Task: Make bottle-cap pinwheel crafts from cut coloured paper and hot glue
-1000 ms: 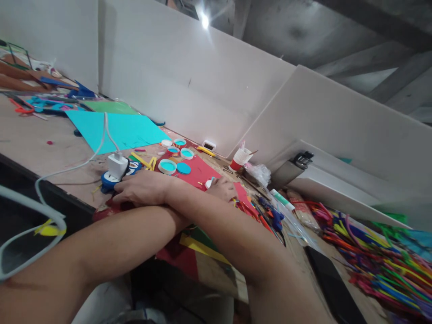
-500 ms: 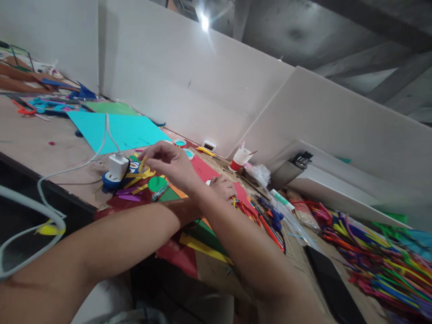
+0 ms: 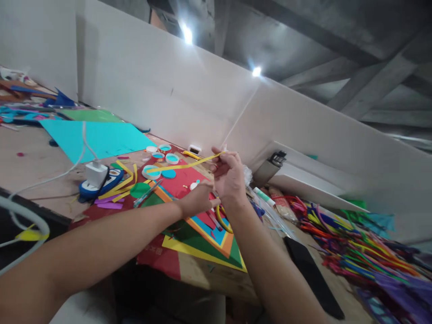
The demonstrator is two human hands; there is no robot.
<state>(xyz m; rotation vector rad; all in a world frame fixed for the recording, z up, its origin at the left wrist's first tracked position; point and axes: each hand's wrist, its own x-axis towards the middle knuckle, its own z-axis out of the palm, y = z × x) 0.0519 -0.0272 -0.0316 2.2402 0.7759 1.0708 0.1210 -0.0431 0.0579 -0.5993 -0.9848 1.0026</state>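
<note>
At the table's far left corner, blue and brown paper scraps (image 3: 20, 96) are piling up, with a cyan paper sheet (image 3: 97, 137) lying just right of them. Near the front edge a white charger (image 3: 95, 173) is sitting on a blue tape dispenser (image 3: 111, 180), loose yellow strips (image 3: 121, 182) beside it. Behind those, white bottle caps (image 3: 162, 158) with cyan discs are resting on red paper. Left hand (image 3: 197, 200) is reaching across the layered colored paper stack (image 3: 205, 234), fingers curled down on it; whether it is pinching anything, cannot tell. Right hand (image 3: 229, 177), which was low on the scraps a moment ago, is now lifted above the table, fingertips pinched on one end of a yellow paper strip (image 3: 184, 165). So the strip is picked up: long, thin, stretching leftward over the caps, slightly bowed. Along the right edge, a pile of colorful pipe cleaners (image 3: 364, 256) is spreading out, and a black phone (image 3: 312, 274) is lying near it.
</note>
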